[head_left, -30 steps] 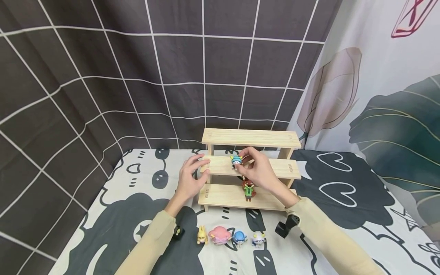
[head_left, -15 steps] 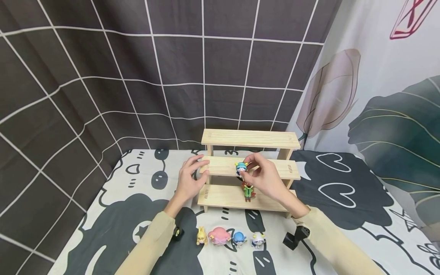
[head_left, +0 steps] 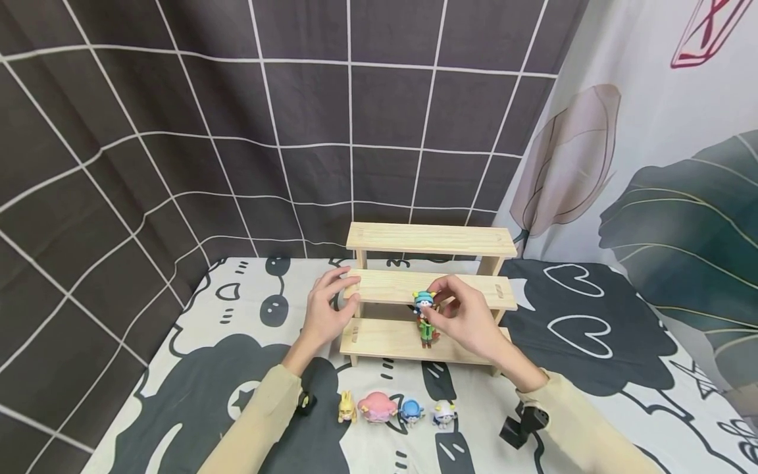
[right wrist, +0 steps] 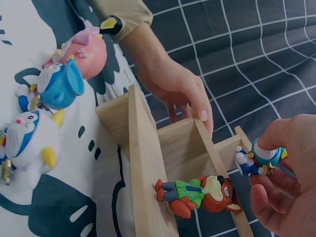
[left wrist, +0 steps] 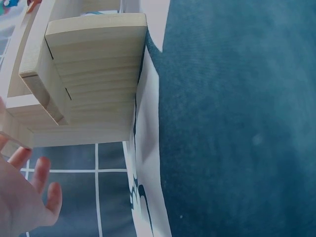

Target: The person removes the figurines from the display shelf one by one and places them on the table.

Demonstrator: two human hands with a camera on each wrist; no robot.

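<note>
My right hand point(head_left: 468, 316) pinches a small figurine point(head_left: 423, 301) with a teal hat and yellow horns between thumb and fingers. In the head view this figurine overlaps the head of a fox figurine point(head_left: 426, 334). The right wrist view shows the fox figurine point(right wrist: 195, 195), in a green shirt, standing on the lowest board, with the held figurine point(right wrist: 259, 159) apart from it. My left hand point(head_left: 328, 306) grips the left end of the middle board of a three-tier wooden shelf point(head_left: 385, 284). From the left wrist, the left hand's point(left wrist: 24, 192) fingertips show beside the shelf's side point(left wrist: 94, 74).
In front of the shelf stand a yellow rabbit figurine point(head_left: 347, 407), a pink figurine point(head_left: 378, 407), a blue figurine point(head_left: 411, 411) and a white figurine point(head_left: 444, 413). They rest on a patterned cloth point(head_left: 379, 454). A dark grid curtain point(head_left: 391, 178) hangs behind.
My right hand has brought the teal-hatted figurine rightward and toward me, from over the middle board to its front edge. The left hand has stayed at the shelf's end.
</note>
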